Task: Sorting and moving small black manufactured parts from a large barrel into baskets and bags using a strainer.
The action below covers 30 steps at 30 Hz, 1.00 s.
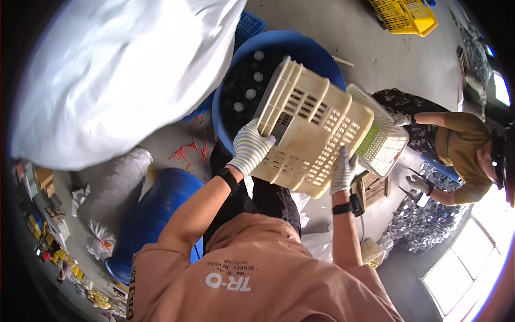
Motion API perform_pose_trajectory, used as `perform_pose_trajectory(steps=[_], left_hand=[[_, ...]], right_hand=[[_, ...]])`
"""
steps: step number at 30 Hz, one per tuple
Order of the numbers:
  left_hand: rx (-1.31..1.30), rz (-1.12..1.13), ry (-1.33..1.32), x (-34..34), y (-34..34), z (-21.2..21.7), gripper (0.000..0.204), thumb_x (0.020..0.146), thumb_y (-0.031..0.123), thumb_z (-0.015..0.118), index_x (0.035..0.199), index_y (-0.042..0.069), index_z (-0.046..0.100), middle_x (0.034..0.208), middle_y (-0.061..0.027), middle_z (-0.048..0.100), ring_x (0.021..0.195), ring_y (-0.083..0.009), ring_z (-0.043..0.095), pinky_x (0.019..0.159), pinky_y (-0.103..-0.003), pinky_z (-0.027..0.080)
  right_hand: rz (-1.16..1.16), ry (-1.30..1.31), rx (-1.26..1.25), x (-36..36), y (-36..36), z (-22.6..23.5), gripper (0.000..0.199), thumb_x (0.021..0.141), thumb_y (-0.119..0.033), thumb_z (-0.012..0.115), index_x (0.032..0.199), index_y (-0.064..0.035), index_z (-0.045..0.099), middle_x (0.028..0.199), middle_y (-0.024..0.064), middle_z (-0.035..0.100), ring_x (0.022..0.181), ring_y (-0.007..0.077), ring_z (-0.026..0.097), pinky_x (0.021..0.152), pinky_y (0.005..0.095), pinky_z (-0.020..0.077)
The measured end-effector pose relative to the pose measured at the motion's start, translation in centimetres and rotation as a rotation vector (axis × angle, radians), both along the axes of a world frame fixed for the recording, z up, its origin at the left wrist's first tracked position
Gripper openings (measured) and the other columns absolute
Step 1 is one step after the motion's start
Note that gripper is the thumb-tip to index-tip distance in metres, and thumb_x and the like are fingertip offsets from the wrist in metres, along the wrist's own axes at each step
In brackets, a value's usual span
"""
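A cream plastic crate (314,126) with slotted walls is tipped on its side, its opening facing left over a large blue barrel (327,59). My left hand (251,147), in a striped knitted glove, grips the crate's rim at the near left corner. Against the crate's bottom edge on the right, my gloved right hand (343,172) supports it, fingers pointing away from me. Dark contents with several round whitish pieces (250,94) show inside the barrel. The crate's inside is mostly turned away from view.
At the right, a co-worker (466,139) holds a pale basket (383,142) and a dark tool. Behind them lies a heap of shiny metal scraps (424,220). A huge white sack (123,70) bulges at the left, above another blue barrel (161,209). A yellow crate (405,16) stands farther off.
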<state>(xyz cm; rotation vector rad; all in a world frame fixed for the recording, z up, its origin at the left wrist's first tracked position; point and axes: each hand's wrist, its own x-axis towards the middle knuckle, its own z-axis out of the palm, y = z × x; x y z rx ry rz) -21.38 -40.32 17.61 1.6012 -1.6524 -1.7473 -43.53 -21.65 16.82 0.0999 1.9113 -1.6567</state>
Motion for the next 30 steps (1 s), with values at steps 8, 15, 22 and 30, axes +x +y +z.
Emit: perform_pose_trajectory(steps=[8, 15, 22, 30], left_hand=[[-0.124, -0.291, -0.419, -5.9, -2.8, -7.7, 0.036, 0.074, 0.023, 0.070, 0.106, 0.008, 0.066, 0.097, -0.0172, 0.070, 0.093, -0.0350, 0.066, 0.083, -0.044, 0.053], [-0.097, -0.220, -0.435, -6.3, -3.9, -12.1, 0.038, 0.073, 0.022, 0.070, 0.108, 0.008, 0.066, 0.100, -0.0187, 0.068, 0.097, -0.0369, 0.063, 0.088, -0.044, 0.051], [-0.168, -0.300, -0.270, -7.4, -2.7, 1.9, 0.033, 0.071, 0.021, 0.069, 0.100, 0.006, 0.066, 0.091, -0.0175, 0.069, 0.087, -0.0364, 0.066, 0.078, -0.045, 0.052], [-0.345, -0.260, -0.276, -5.1, -4.0, 6.8, 0.028, 0.076, 0.024, 0.068, 0.096, 0.005, 0.062, 0.092, -0.0182, 0.068, 0.089, -0.0355, 0.066, 0.079, -0.045, 0.053]], right_hand=[[-0.161, 0.099, -0.041, 1.2, -1.2, -11.9, 0.047, 0.086, -0.012, 0.074, 0.126, -0.0075, 0.050, 0.104, 0.0005, 0.061, 0.092, 0.0114, 0.058, 0.083, 0.0258, 0.0486], [-0.017, -0.095, 0.221, -2.3, -1.7, -16.5, 0.026, 0.091, -0.026, 0.069, 0.108, -0.0108, 0.058, 0.083, -0.0038, 0.059, 0.067, 0.0078, 0.052, 0.058, 0.0234, 0.0440], [-0.182, -0.120, 0.107, -2.4, 2.5, -4.5, 0.066, 0.082, -0.050, 0.074, 0.128, -0.0084, 0.052, 0.118, 0.0080, 0.061, 0.098, 0.0216, 0.058, 0.077, 0.0378, 0.0508], [-0.089, -0.069, 0.024, -0.3, -1.6, 0.5, 0.068, 0.088, -0.052, 0.064, 0.137, -0.0080, 0.048, 0.123, 0.0066, 0.057, 0.108, 0.0209, 0.054, 0.088, 0.0374, 0.0469]])
